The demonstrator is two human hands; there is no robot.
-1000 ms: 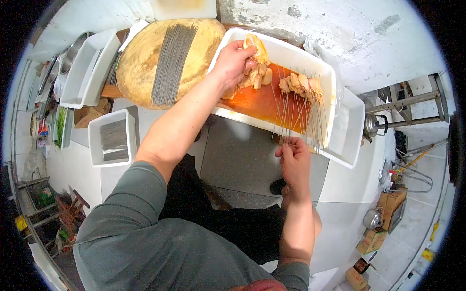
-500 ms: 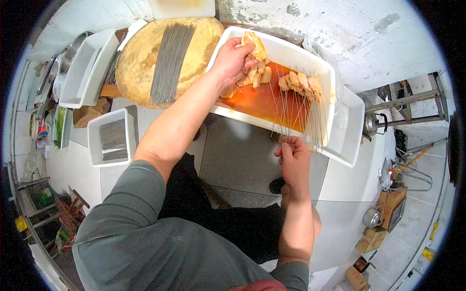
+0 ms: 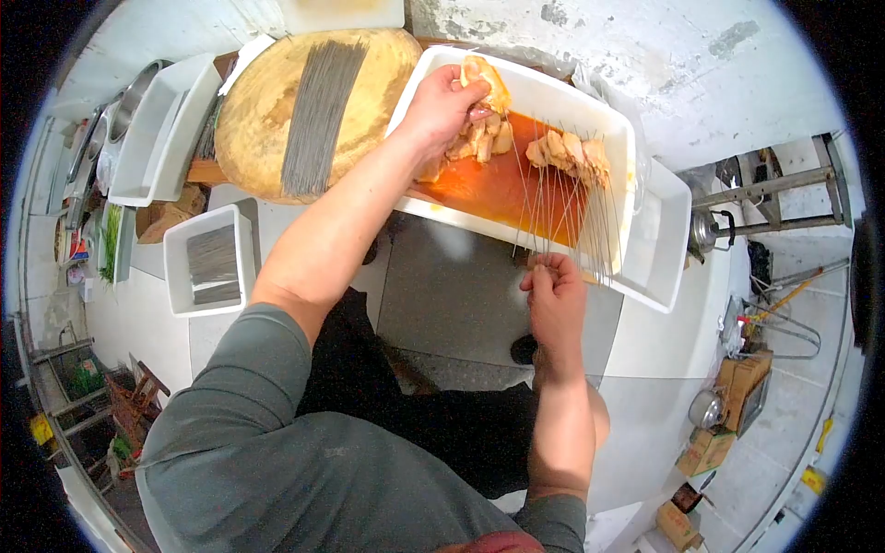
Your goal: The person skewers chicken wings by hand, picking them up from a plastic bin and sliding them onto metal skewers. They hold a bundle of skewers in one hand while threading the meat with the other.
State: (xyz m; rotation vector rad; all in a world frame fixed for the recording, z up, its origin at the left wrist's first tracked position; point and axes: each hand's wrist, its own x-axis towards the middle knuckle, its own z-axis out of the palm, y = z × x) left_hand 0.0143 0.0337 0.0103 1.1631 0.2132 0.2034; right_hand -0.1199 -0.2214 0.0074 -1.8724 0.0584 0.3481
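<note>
My left hand (image 3: 439,109) pinches a piece of yellowish-orange marinated meat (image 3: 486,81), possibly chicken, over the left part of a white tub (image 3: 426,210). More meat pieces (image 3: 481,138) lie just beneath it in the reddish-orange marinade (image 3: 475,189). At the tub's front edge my right hand (image 3: 557,297) is closed, thumb against fingers, on the lower end of a thin metal skewer that slants up toward the held meat. Right beside it, several loaded skewers (image 3: 595,230) rest over the rim, their threaded meat (image 3: 567,155) bunched at the far ends.
A round wooden chopping block (image 3: 253,120) at the left carries a bundle of metal skewers (image 3: 321,120). More skewers lie in a small white bin (image 3: 247,267). Another white tub (image 3: 664,230) sits under the right end. A kettle (image 3: 705,230) and rack stand farther right.
Both hands keep nearly the same pose and hold. The whole view has shifted slightly; the meat and skewers look otherwise unchanged.
</note>
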